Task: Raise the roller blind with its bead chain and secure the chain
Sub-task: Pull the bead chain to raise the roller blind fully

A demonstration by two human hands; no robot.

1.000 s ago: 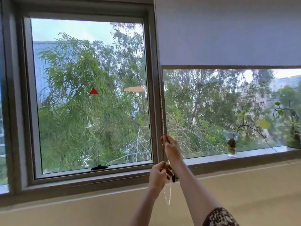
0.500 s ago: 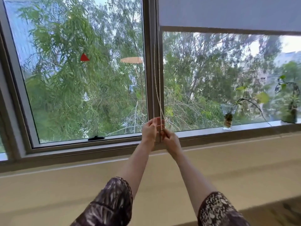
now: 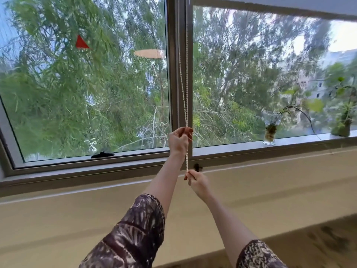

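A white bead chain [image 3: 185,84] hangs in two strands down the grey frame post between the two panes. My left hand [image 3: 178,140] pinches the chain at sill height. My right hand [image 3: 196,180] is lower and grips the chain's bottom end, just beside a small dark hook [image 3: 197,167] fixed under the sill. The pale roller blind [image 3: 289,5] is rolled high; only its dark bottom bar and a strip of fabric show along the top right.
A glass vase with a plant cutting [image 3: 270,128] and a potted plant [image 3: 342,120] stand on the right sill [image 3: 231,147]. A black window latch [image 3: 102,154] sits on the left pane's lower frame. Below the window runs a beige wall.
The blind's bottom bar has risen toward the top of the view. My right hand has dropped from beside the left hand to below the sill, pulling the chain down. My head has tilted downward.
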